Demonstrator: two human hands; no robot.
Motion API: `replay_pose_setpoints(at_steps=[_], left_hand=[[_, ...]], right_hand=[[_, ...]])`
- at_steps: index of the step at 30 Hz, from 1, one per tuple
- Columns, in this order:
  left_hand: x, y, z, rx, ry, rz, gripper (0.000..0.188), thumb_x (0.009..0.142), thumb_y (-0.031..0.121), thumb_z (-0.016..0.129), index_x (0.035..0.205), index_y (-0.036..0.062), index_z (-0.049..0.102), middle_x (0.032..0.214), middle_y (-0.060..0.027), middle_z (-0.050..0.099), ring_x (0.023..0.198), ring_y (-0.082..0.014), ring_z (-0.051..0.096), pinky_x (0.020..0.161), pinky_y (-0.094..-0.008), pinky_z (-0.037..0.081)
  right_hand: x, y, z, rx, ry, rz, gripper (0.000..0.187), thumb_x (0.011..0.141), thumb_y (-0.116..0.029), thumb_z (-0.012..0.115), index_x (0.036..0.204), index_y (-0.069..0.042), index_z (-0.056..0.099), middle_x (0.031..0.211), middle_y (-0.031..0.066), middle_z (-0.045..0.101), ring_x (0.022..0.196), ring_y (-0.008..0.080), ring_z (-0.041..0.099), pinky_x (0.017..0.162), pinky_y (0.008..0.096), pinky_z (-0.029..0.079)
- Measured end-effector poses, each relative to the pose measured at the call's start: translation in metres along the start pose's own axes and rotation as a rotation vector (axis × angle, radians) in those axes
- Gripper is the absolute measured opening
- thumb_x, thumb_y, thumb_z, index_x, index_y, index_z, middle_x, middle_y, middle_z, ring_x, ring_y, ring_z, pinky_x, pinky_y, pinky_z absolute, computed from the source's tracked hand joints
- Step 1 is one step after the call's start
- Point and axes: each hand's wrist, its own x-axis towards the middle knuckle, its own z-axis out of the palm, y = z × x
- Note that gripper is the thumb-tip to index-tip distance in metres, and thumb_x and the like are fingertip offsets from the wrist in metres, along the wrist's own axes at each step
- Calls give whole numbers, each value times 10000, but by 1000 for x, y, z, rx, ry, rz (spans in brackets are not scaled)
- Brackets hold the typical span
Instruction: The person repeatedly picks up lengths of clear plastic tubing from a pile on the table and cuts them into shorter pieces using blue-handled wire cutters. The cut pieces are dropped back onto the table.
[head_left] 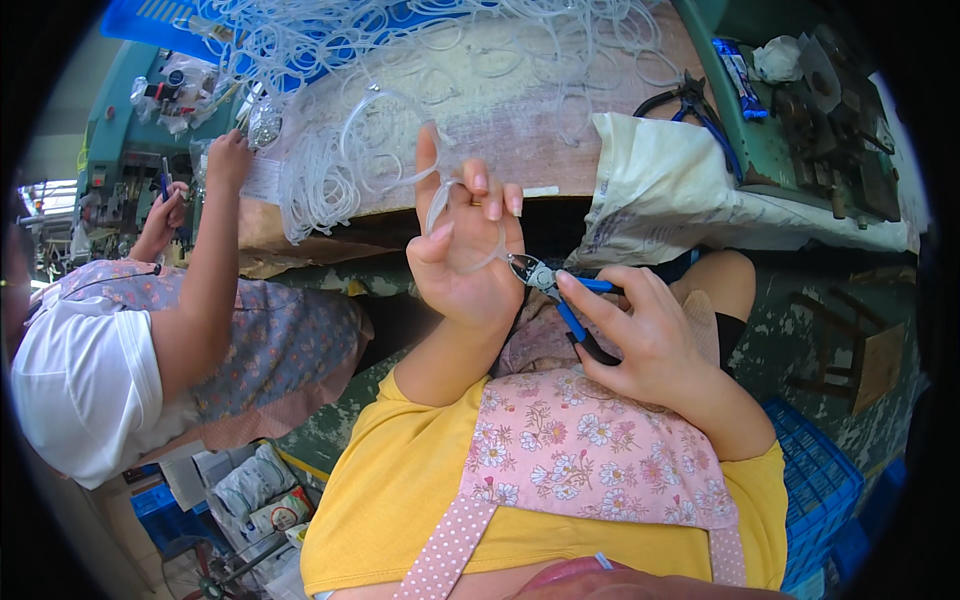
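Observation:
My left hand (468, 250) is raised near the table's front edge, palm up, index finger stretched out and the other fingers curled. Thin clear plastic rings (436, 205) are hooked round its fingers, and one loop hangs across the palm. In my right hand (650, 335) is a pair of cutting pliers (541, 277) with blue and black handles. The pliers' jaws touch or nearly touch the loop beside my left palm; whether they grip it I cannot tell.
Clear rings lie heaped on the wooden table (540, 120) and in a blue basket (150, 22). Another pair of pliers (690, 100) rests on white sacking (640, 185) beside a green machine (800, 150). At left a co-worker (215, 320) works. A wooden stool (870, 365) stands right.

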Motion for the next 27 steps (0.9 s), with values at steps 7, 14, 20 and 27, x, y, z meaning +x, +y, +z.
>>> replay_pose_setpoints(at_steps=[7, 14, 20, 27], left_hand=[[-2, -1, 6, 36, 42, -41, 780, 789, 295, 532, 1500, 73, 299, 983, -108, 465, 774, -170, 451, 799, -328, 402], [9, 5, 3, -106, 92, -505, 784, 775, 292, 531, 1479, 19, 317, 980, -119, 477, 843, -222, 467, 992, -392, 386], [13, 3, -3, -217, 118, -574, 738, 787, 278, 512, 1455, 14, 343, 974, -135, 494, 875, -251, 490, 1056, -439, 369], [14, 8, -17, 78, 52, -480, 624, 911, 308, 470, 1441, -5, 373, 1013, -125, 543, 914, -215, 517, 1025, -397, 393]], right_hand=[[-1, 5, 2, 3, -14, 9, 813, 622, -57, 761, 1387, -203, 530, 1015, 140, 493, 865, 319, 545, 759, 399, 489], [-5, 13, -2, -91, -14, -39, 811, 640, 1, 748, 1391, -205, 523, 999, 123, 500, 861, 307, 565, 732, 379, 512], [-9, 8, -8, 227, 141, 177, 796, 649, 3, 753, 1393, -157, 518, 1073, 125, 524, 863, 272, 570, 728, 333, 503], [2, 13, 2, -176, -1, -27, 772, 626, -124, 778, 1362, -195, 556, 1137, 139, 508, 950, 318, 525, 840, 402, 440]])
